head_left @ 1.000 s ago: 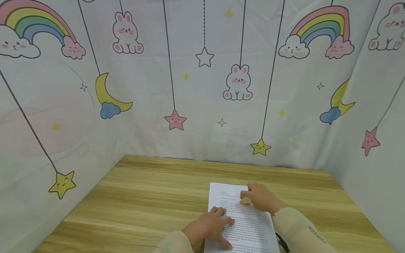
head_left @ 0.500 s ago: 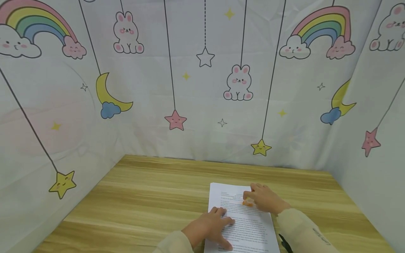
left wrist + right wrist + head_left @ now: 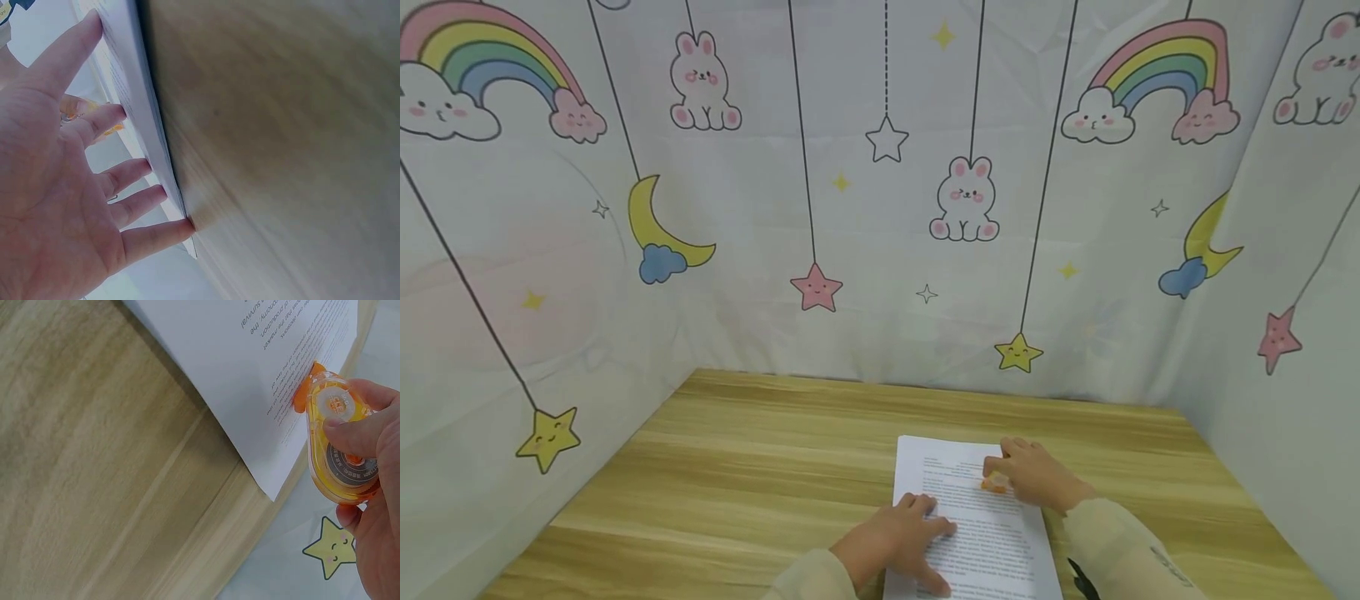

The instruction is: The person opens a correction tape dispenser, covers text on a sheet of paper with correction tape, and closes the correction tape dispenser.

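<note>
A stack of printed paper (image 3: 970,542) lies on the wooden table. My left hand (image 3: 901,537) rests on its left part with fingers spread and straight; in the left wrist view the fingertips (image 3: 178,230) press on the sheets. My right hand (image 3: 1033,475) grips an orange, see-through correction tape dispenser (image 3: 342,440) between thumb and fingers, over the upper right of the page. The orange tip cap (image 3: 301,397) is right at the printed lines. In the head view most of the dispenser is hidden behind the right hand.
The wooden table (image 3: 760,467) stretches to the left, back and right of the stack. A white curtain (image 3: 745,208) printed with rabbits, stars and rainbows hangs behind and at both sides. A dark strap-like thing (image 3: 1081,579) shows beside the right sleeve.
My right hand has moved a little to the right along the page with the correction tape. My left hand has stayed in place on the paper.
</note>
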Tool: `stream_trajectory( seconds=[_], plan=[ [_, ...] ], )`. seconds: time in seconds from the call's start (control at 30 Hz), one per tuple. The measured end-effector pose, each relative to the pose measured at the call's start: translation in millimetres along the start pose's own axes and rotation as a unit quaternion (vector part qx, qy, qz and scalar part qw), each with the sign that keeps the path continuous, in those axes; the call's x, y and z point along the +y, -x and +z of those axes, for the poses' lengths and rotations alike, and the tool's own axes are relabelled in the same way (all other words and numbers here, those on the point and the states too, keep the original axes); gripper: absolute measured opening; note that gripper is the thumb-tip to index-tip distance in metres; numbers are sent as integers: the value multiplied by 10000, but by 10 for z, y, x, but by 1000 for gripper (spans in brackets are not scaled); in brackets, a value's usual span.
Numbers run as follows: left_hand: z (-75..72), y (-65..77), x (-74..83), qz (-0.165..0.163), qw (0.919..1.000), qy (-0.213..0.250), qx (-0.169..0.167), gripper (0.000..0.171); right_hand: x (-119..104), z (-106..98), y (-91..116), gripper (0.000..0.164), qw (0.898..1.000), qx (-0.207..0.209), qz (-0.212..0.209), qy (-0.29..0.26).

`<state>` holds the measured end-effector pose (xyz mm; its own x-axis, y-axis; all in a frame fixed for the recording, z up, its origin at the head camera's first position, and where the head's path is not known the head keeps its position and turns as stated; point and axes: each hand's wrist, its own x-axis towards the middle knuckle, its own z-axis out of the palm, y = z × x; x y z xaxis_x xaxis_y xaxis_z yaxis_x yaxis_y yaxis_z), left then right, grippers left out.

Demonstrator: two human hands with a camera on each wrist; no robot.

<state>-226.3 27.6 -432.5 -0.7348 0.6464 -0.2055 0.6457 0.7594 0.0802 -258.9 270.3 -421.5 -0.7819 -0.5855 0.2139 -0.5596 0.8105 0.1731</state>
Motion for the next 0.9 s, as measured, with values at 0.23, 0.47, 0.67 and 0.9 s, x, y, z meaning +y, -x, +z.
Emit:
stream_trajectory(
  seconds=[0.23,0.47,0.67,0.9],
  plan=[
    [25,-27,-3,38,10000,-34,9,73,36,-16,48,37,9999,5,-15,-160],
    [-1,-3,11,42,10000,-72,-17,74,53,5,63,37,9992,149,77,-375],
    [-8,17,18,113,9999,-123,-16,73,141,91,169,43,9901,898,306,-1034],
    [-20,18,13,141,9998,-126,68,72,224,151,278,43,9876,924,617,-1112]
  ],
)
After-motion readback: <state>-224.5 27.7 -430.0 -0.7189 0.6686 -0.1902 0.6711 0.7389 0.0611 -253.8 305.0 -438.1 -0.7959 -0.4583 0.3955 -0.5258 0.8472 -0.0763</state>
